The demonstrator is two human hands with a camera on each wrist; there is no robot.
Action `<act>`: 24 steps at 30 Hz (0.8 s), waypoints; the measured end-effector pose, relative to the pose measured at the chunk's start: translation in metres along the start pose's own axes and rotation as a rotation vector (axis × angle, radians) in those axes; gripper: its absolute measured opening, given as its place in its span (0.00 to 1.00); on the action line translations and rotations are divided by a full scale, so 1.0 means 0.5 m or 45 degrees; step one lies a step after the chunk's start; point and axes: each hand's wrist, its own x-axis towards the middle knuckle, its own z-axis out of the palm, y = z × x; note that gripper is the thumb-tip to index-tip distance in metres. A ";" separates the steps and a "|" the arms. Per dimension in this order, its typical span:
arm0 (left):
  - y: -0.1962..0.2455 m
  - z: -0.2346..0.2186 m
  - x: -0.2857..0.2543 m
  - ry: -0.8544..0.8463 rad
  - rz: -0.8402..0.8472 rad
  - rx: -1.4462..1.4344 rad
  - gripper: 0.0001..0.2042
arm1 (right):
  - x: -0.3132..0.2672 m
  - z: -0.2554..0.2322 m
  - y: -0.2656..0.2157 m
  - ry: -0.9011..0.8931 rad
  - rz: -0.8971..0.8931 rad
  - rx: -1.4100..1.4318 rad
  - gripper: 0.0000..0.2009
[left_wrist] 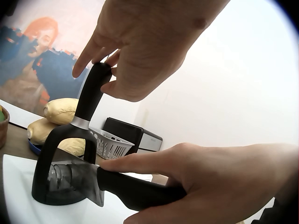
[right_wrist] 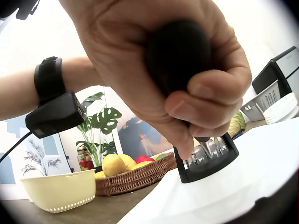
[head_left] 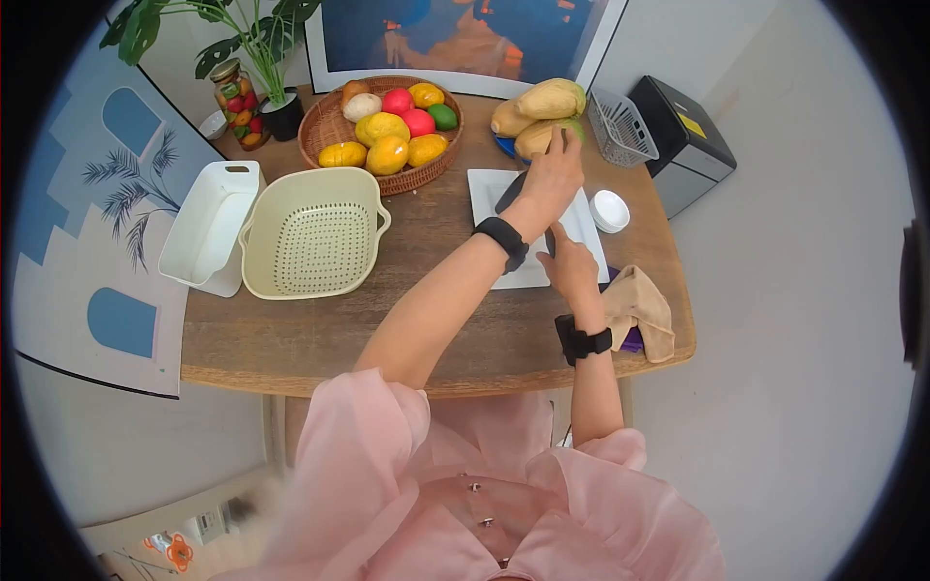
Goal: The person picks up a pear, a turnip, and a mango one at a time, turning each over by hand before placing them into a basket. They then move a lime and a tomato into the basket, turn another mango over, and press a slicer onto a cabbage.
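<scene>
My left hand (head_left: 552, 189) grips the upright black handle of a knife sharpener (left_wrist: 42, 175), its fingers around the top. The sharpener stands on a white rectangular plate (head_left: 483, 189). In my right hand (head_left: 573, 269) is a kitchen knife (left_wrist: 135, 190), held by its black handle with the index finger stretched along the top. In the left wrist view the knife's blade (left_wrist: 91, 179) lies in the sharpener's slot, against the grey wheels inside the loop. From the right wrist, my curled fingers (right_wrist: 215, 86) surround the handle and partly hide the sharpener.
A wicker basket (head_left: 312, 136) of fruit, a cream colander (head_left: 320, 254) and a white bin (head_left: 199, 232) stand left. Behind the plate lie yellow melon-like fruits (head_left: 547, 100). White bowls (head_left: 610, 210), a grey basket (head_left: 620, 131) and a beige cloth (head_left: 641, 310) are right.
</scene>
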 end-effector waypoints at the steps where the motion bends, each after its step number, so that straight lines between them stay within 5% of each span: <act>1: -0.001 -0.002 0.000 -0.004 0.003 -0.003 0.24 | -0.004 -0.005 -0.004 -0.002 -0.003 -0.001 0.32; 24: -0.001 0.002 0.000 -0.014 0.029 0.019 0.23 | -0.021 -0.031 -0.009 -0.039 -0.023 -0.038 0.32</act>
